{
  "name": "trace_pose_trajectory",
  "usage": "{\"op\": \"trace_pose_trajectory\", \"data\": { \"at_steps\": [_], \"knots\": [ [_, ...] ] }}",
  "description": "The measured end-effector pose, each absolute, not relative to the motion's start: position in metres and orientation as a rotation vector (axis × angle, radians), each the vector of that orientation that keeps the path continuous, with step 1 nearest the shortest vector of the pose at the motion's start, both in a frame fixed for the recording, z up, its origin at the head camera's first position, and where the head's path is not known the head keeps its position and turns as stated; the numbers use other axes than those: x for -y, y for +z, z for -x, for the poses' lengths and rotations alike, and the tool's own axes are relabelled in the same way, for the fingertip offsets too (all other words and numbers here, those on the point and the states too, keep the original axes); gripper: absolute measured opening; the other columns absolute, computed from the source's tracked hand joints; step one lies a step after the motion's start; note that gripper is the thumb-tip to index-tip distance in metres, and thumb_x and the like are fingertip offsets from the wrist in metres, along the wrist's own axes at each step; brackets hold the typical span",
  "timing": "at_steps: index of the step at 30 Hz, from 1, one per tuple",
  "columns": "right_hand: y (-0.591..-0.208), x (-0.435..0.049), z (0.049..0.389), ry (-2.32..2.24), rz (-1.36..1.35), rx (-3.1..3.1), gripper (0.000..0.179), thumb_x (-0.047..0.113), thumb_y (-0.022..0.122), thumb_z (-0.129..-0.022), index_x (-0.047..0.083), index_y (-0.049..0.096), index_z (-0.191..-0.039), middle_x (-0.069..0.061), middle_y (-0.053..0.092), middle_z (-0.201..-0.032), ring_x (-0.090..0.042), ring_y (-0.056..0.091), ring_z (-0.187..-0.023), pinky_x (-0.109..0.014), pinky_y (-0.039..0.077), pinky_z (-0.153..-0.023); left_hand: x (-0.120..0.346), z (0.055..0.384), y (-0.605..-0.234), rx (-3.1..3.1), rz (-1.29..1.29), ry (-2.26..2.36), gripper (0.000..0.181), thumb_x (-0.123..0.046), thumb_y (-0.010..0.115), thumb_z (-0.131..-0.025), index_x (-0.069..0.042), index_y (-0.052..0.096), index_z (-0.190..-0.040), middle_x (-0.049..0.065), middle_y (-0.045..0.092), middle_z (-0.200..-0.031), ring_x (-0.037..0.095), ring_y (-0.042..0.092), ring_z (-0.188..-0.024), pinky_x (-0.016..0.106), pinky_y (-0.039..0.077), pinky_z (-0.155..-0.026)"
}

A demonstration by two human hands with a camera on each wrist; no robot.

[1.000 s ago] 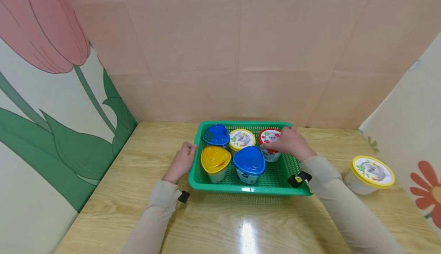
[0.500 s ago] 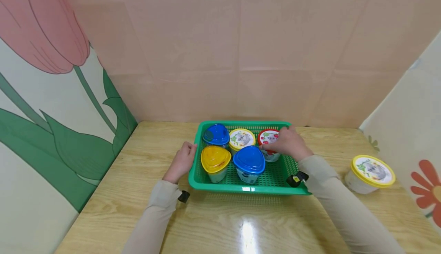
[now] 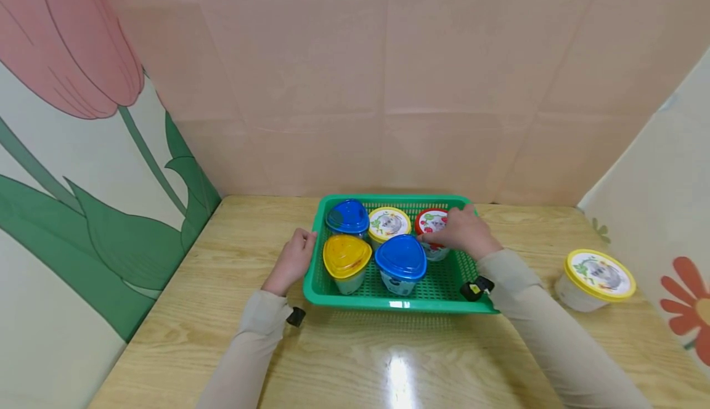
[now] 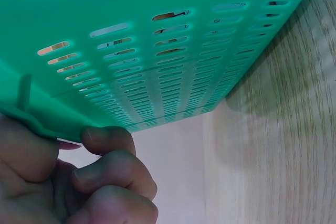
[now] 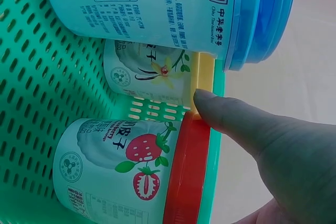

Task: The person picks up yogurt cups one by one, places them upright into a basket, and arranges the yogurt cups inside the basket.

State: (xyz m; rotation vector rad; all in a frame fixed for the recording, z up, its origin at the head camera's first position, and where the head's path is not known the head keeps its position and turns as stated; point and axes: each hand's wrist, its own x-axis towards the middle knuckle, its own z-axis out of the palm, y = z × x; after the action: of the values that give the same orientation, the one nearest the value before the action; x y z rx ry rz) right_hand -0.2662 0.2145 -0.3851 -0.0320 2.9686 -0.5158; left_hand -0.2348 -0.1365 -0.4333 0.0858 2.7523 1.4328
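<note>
My left hand (image 3: 296, 260) grips the left rim of a green plastic basket (image 3: 355, 303); its curled fingers (image 4: 118, 174) show below the rim in the left wrist view. Over a red-lidded strawberry yogurt tub (image 5: 126, 171), my right hand (image 3: 465, 231) holds the lid's edge, thumb on the near side, other fingers mostly hidden. Touching or close to the same thumb is a yellow-lidded tub (image 3: 390, 224). A blue-lidded cup (image 3: 400, 260) stands in front of these tubs. On the basket's left are another blue-lidded cup (image 3: 347, 217) and a yellow-lidded cup (image 3: 347, 258).
Outside the basket, on the right, a round tub with a yellow lid (image 3: 596, 279) stands on the wooden table (image 3: 333, 360). A beige wall covering (image 3: 355, 89) rises behind the table, with painted panels at both sides.
My right hand and the red-lidded tub have shifted very slightly left. My left hand stays at the basket's rim.
</note>
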Motion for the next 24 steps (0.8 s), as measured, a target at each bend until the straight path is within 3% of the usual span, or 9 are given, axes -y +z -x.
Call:
{"op": "trace_pose_trajectory", "data": {
  "at_steps": [14,19,24],
  "knots": [
    [-0.379,-0.220,0.266,-0.560,0.040,-2.929,0.093,0.068,0.076,-0.074,-0.010,0.052,-0.119,-0.027,0.045,-0.114,-0.038,0.054,-0.093,-0.047,0.053,-0.071,0.137,0.235,-0.433,-2.761,-0.086,1.432,0.035,-0.030,0.036,-0.111,0.002,0.049,-0.112,0.009,0.051,-0.082,0.020,0.054,-0.073,0.029,0.047,-0.064],
    [-0.374,-0.229,0.267,-0.611,0.058,-2.929,0.086,0.061,0.074,-0.080,-0.010,0.051,-0.123,-0.025,0.049,-0.113,-0.038,0.051,-0.100,-0.045,0.051,-0.073,0.137,0.235,-0.434,-2.757,-0.086,1.431,0.035,-0.030,0.036,-0.111,0.002,0.049,-0.112,0.009,0.051,-0.083,0.020,0.054,-0.073,0.030,0.047,-0.064],
    [-0.371,-0.238,0.266,-0.598,0.096,-2.947,0.091,0.058,0.073,-0.084,-0.015,0.047,-0.131,-0.031,0.049,-0.121,-0.043,0.047,-0.108,-0.055,0.051,-0.083,0.137,0.235,-0.434,-2.744,-0.082,1.434,0.035,-0.031,0.035,-0.111,0.002,0.049,-0.113,0.009,0.051,-0.084,0.020,0.054,-0.074,0.030,0.047,-0.064]
  ]
}}
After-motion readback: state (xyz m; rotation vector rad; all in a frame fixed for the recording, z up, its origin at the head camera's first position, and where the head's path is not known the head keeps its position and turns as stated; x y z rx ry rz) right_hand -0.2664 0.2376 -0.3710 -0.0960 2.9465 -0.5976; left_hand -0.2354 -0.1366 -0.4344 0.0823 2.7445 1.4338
